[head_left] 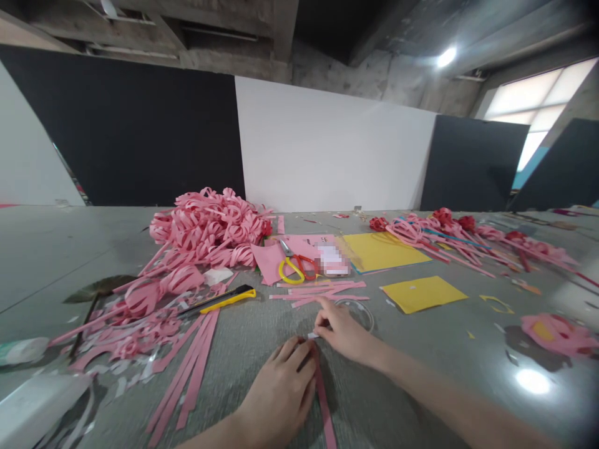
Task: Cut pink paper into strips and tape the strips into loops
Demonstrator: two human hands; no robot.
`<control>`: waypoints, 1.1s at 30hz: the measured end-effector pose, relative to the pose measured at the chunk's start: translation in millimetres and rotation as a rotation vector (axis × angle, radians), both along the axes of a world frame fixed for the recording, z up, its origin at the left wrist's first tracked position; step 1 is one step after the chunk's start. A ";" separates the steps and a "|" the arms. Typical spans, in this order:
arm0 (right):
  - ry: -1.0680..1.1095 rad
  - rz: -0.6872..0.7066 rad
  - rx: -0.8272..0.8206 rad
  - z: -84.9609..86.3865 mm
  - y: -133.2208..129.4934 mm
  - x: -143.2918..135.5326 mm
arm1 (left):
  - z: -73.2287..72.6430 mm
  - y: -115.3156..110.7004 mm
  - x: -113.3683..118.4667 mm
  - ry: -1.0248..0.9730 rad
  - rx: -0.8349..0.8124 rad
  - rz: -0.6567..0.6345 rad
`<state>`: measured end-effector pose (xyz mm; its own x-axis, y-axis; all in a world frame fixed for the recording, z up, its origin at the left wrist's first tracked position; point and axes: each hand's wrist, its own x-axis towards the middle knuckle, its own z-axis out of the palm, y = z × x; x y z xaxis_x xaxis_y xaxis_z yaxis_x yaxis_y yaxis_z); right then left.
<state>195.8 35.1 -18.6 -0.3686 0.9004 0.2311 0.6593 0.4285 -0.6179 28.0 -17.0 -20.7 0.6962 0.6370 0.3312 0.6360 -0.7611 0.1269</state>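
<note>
My left hand (285, 386) is low in the middle of the view, its fingers curled together over the upper end of a pink paper strip (325, 405). The rest of that strip runs down toward the bottom edge. Just above it on the right, my right hand (344, 330) has thumb and forefinger pinched beside a small white piece (312, 335) that lies between the two hands. The fingertips partly hide what they hold. A roll of clear tape (371, 318) lies flat behind my right hand. Several loose pink strips (322, 288) lie in front of both hands.
Yellow-handled scissors (291, 271) rest on pink sheets beside a partly blurred phone (334, 259). A yellow cutter (229, 299) lies left, near a heap of curled pink paper (210, 224). Yellow sheets (423, 294) and paper flowers (559, 333) lie right.
</note>
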 end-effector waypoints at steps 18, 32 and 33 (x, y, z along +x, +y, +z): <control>-0.098 -0.013 0.046 -1.8 -1.2 -1.7 | 4.1 1.6 -0.7 0.015 -0.062 -0.007; -0.059 0.048 0.164 -7.7 -6.4 0.7 | 10.3 23.0 -6.3 -0.443 -0.346 0.139; -0.049 0.040 0.170 -8.5 -8.0 0.1 | 11.1 26.6 -6.6 -0.466 -0.351 0.172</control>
